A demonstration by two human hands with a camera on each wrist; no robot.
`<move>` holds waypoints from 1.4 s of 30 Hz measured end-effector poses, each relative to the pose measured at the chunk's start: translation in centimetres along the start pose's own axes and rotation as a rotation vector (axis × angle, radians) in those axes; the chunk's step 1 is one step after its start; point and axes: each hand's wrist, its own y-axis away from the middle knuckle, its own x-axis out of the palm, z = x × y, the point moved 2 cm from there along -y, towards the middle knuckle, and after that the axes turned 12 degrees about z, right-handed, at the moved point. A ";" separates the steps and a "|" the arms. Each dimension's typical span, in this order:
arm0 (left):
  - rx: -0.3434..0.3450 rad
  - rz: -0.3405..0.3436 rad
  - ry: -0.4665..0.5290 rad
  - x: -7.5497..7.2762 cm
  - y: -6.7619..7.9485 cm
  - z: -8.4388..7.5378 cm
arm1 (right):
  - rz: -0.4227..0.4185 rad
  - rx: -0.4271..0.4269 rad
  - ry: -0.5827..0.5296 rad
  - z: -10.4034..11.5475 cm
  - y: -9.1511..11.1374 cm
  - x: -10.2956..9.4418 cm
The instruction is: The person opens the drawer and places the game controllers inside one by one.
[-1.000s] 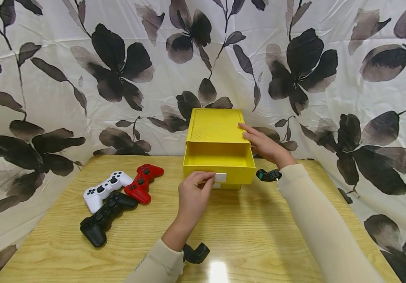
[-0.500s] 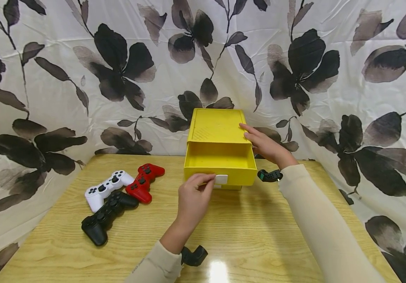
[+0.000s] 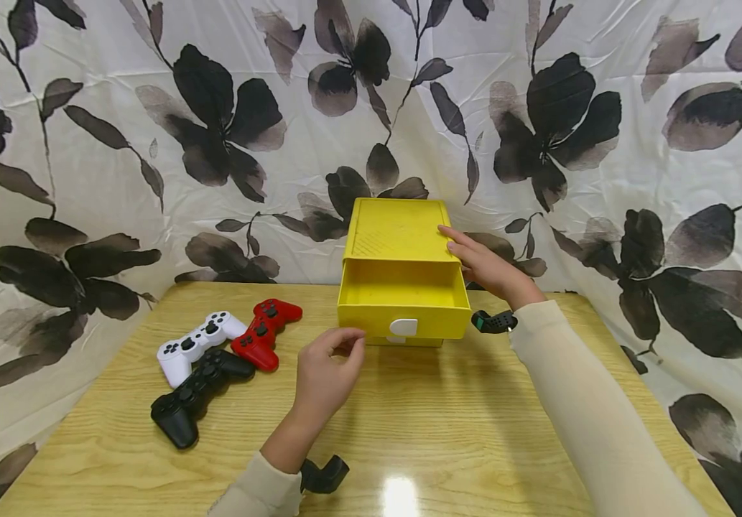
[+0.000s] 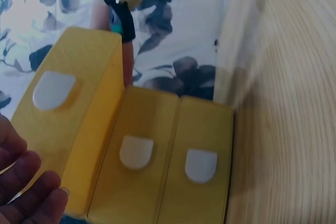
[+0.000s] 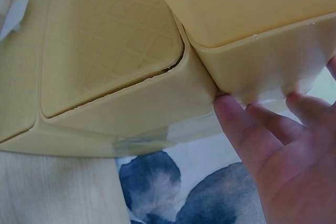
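A yellow drawer unit (image 3: 399, 230) stands against the cloth at the back of the table, its top drawer (image 3: 403, 321) pulled out and the inside bare. That drawer's front carries a white handle (image 3: 404, 327); two lower drawers, shown in the left wrist view, are closed, each with a white handle (image 4: 201, 166). My left hand (image 3: 327, 370) is just left of the top drawer's front, fingers loosely bent, holding nothing and apart from the handle. Along the unit's right side, my right hand (image 3: 488, 267) rests with extended fingers; in the right wrist view its fingertips (image 5: 227, 103) touch the wall.
On the table's left lie a white game controller (image 3: 196, 343), a red one (image 3: 263, 334) and a black one (image 3: 199, 391), close together. A floral cloth (image 3: 228, 143) hangs behind the wooden table (image 3: 422, 424).
My left hand has let go of the top drawer's handle and moved left and slightly toward me. The drawer stays pulled out, and my right hand keeps its place on the unit's side.
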 end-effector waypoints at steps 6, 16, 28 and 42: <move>-0.067 0.021 -0.062 -1.8 0.7 1.4 | 0.004 0.003 0.005 0.0 0.0 0.0; -0.179 0.076 -0.270 -4.7 1.4 4.9 | -0.008 0.025 0.031 0.1 0.1 -0.2; -0.334 0.225 -0.492 -8.3 1.9 8.5 | -0.013 0.044 0.055 0.6 0.3 0.0; -0.465 0.342 -0.658 -12.0 2.4 11.4 | -0.008 0.052 0.067 0.8 0.2 -0.1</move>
